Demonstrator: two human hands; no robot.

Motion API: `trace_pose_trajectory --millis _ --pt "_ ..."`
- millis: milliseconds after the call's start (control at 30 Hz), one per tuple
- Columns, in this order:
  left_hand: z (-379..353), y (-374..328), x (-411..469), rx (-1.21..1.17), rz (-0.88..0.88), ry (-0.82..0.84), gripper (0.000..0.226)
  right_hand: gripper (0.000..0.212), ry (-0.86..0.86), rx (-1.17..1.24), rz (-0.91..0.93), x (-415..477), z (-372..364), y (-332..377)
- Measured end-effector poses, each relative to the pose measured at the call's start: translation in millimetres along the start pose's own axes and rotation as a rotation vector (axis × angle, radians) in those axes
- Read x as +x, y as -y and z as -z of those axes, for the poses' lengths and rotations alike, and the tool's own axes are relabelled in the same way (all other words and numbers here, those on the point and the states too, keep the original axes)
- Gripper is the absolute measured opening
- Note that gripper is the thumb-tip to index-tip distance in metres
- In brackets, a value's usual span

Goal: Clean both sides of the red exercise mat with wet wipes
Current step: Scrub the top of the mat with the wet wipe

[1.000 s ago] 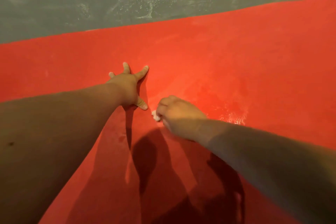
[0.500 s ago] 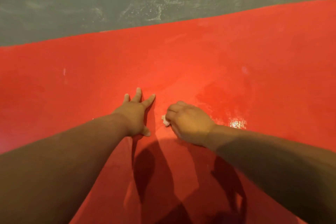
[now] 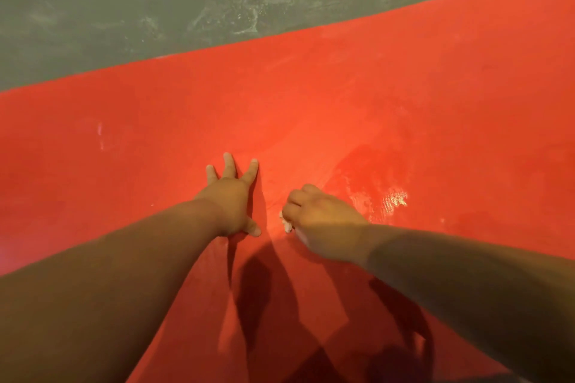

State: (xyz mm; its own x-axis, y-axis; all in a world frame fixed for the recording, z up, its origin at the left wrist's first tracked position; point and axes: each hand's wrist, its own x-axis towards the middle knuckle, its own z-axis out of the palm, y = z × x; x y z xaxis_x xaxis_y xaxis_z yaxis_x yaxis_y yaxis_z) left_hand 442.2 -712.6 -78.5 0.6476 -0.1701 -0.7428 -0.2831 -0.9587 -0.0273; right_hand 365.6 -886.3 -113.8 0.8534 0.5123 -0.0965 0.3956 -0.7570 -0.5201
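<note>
Bracing: left hand (image 3: pixel 231 199) flat on red exercise mat (image 3: pixel 404 96), fingers spread straight, pinning it. Mat spread on grey floor (image 3: pixel 124 9), bare floor showing beyond mat's far edge. Just beside, right hand (image 3: pixel 320 221) curled round crumpled wet wipe (image 3: pixel 287 223), pressing it to mat. Wet sheen (image 3: pixel 389 193) further right. Mat looks thin, soft, floppy, light; likely slick where damp. To flip: take hold at edge or corner, peel over.

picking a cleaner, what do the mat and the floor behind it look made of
Mat: looks like soft rubber or foam, matte red, faintly creased, glossy only at the wet patch. Floor: probably concrete, dull grey with chalky white scuffs.
</note>
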Motion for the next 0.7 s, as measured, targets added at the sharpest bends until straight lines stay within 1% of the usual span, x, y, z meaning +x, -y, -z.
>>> trace_pose_trajectory --millis 33,67,133,200,233,267,300,367,433,500,533,567,600,633,700 --pt "-0.4 1.3 0.5 -0.009 0.002 -0.003 0.134 0.010 -0.002 -0.010 0.048 0.2 2.3 -9.9" --pt "-1.4 1.9 1.1 -0.018 0.002 -0.005 0.135 0.009 -0.050 -0.022 -0.001 3.0 9.7 -26.0" --pt "-2.3 2.6 1.9 -0.027 0.002 -0.011 0.135 0.011 -0.208 -0.052 -0.278 6.9 34.3 -69.0" --pt "-3.8 2.9 2.2 -0.030 0.009 -0.018 0.134 0.014 -0.330 -0.103 -0.557 -1.4 60.4 -113.2" --pt "-4.1 2.6 3.1 -0.025 0.007 -0.023 0.134 0.014 -0.368 -0.127 -0.640 -5.2 67.9 -124.2" --pt "-4.5 2.5 3.7 -0.018 0.004 -0.028 0.134 0.014 -0.376 -0.147 -0.668 -6.0 68.3 -123.4" --pt "-4.9 3.0 4.2 -0.016 0.003 -0.033 0.134 0.014 -0.359 -0.142 -0.655 -4.8 62.7 -111.9" --pt "-5.0 3.9 4.1 -0.020 0.006 -0.036 0.134 0.016 -0.302 -0.057 -0.540 -3.1 38.8 -70.3" --pt "-5.3 4.1 3.7 -0.022 0.004 -0.040 0.135 0.019 -0.156 0.050 -0.308 -11.2 10.5 -22.2" --pt "-6.3 4.6 4.3 -0.020 0.004 -0.045 0.135 0.019 0.037 0.084 -0.035 -27.3 -4.3 13.3" --pt "-6.7 5.6 4.7 -0.020 0.002 -0.049 0.135 0.018 0.080 0.061 0.068 -31.9 -4.4 13.8" --pt "-7.0 6.4 5.2 -0.023 -0.001 -0.053 0.135 0.017 0.067 0.033 0.105 -31.3 -1.0 1.9" --pt "-7.5 7.4 5.1 -0.026 -0.002 -0.056 0.135 0.018 0.023 -0.008 0.043 -27.1 5.4 -16.2" --pt "-7.8 7.9 5.2 -0.031 -0.003 -0.059 0.134 0.018 -0.058 -0.049 -0.092 -22.0 15.6 -37.4" --pt "-8.5 8.1 5.7 -0.039 0.000 -0.063 0.133 0.018 -0.235 -0.117 -0.423 -19.6 42.5 -86.6"
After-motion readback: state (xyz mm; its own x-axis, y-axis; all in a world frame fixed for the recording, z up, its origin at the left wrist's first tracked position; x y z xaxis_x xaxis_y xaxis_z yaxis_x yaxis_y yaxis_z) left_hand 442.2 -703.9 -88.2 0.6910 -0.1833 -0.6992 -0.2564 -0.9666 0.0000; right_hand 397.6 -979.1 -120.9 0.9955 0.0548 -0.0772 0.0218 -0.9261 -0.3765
